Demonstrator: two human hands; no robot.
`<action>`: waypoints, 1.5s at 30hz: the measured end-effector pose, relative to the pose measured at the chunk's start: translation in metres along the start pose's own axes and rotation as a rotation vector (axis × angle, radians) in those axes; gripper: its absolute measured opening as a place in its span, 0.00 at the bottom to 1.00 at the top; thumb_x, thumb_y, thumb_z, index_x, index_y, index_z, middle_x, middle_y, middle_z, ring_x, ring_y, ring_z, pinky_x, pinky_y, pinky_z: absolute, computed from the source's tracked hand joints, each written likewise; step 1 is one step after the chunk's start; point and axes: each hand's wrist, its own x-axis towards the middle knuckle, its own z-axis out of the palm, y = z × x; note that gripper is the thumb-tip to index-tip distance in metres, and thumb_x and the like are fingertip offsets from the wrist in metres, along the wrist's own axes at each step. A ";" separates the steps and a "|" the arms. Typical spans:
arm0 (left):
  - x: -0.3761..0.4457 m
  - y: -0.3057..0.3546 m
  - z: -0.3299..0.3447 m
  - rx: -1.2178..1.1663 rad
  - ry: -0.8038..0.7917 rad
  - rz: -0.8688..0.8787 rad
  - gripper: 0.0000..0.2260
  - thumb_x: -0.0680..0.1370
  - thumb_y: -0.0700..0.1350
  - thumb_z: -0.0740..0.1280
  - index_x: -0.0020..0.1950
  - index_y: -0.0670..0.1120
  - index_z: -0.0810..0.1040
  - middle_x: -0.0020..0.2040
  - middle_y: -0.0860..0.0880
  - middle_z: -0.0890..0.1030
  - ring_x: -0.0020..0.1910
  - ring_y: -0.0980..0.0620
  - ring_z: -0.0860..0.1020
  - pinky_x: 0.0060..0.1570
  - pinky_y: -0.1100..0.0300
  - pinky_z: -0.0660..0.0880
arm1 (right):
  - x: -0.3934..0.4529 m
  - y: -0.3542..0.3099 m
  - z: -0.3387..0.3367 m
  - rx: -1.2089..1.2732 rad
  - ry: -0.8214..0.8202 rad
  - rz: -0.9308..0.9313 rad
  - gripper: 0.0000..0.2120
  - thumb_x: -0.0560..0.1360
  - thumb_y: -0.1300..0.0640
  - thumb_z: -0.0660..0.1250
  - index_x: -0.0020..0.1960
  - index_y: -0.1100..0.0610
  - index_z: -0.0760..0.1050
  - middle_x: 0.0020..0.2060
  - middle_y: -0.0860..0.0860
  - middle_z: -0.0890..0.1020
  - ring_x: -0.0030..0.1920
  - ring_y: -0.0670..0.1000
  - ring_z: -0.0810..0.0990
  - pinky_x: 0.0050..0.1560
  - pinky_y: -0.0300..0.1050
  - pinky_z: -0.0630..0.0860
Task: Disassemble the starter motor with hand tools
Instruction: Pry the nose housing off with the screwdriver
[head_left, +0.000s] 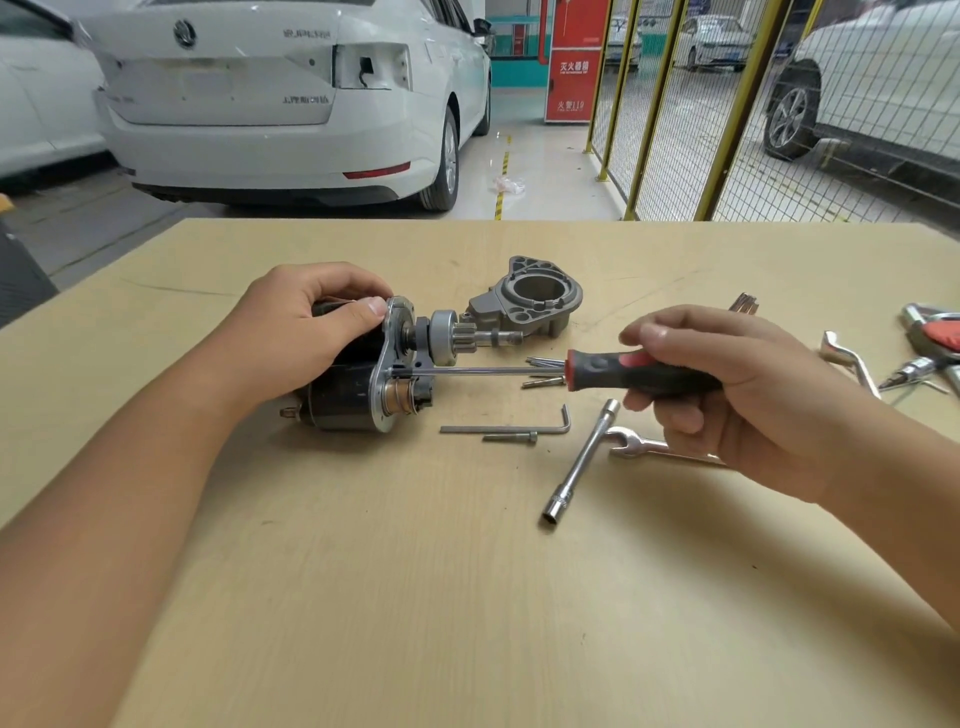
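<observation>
The black starter motor (348, 395) lies on its side on the wooden table (415, 571), its pinion gear (457, 340) and shaft pointing right. My left hand (306, 322) grips the top of the motor body, thumb against the metal end plate. My right hand (727, 384) holds a screwdriver (628, 371) with a red and black handle. Its long shaft runs level to the left, and the tip sits at the end plate. The removed grey nose housing (530, 299) rests behind the pinion.
Loose bolts (543, 371) lie under the screwdriver shaft. A hex key (514, 427), a long bolt (511, 439), a socket wrench (582, 460) and an open-end spanner (639, 446) lie in front. More tools (924, 353) sit at the right edge. Parked cars and a yellow fence stand beyond.
</observation>
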 end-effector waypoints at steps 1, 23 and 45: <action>0.000 0.000 0.000 -0.004 -0.001 0.002 0.06 0.82 0.47 0.70 0.54 0.56 0.86 0.48 0.62 0.86 0.49 0.64 0.82 0.51 0.62 0.74 | 0.000 0.001 -0.001 0.025 -0.017 -0.018 0.16 0.64 0.56 0.76 0.51 0.58 0.80 0.37 0.63 0.80 0.26 0.51 0.69 0.26 0.43 0.68; 0.000 -0.001 0.000 0.001 -0.005 0.000 0.06 0.82 0.47 0.70 0.54 0.56 0.86 0.48 0.62 0.86 0.49 0.64 0.82 0.52 0.60 0.75 | -0.001 0.004 0.002 0.026 0.011 0.017 0.20 0.67 0.47 0.75 0.50 0.62 0.80 0.39 0.63 0.82 0.25 0.51 0.71 0.27 0.41 0.68; -0.005 0.011 -0.001 0.021 -0.012 -0.034 0.06 0.82 0.46 0.70 0.53 0.56 0.86 0.48 0.61 0.86 0.49 0.65 0.81 0.52 0.62 0.74 | 0.002 0.005 -0.005 0.061 -0.049 -0.050 0.21 0.58 0.61 0.79 0.50 0.56 0.82 0.37 0.56 0.80 0.31 0.51 0.71 0.32 0.44 0.73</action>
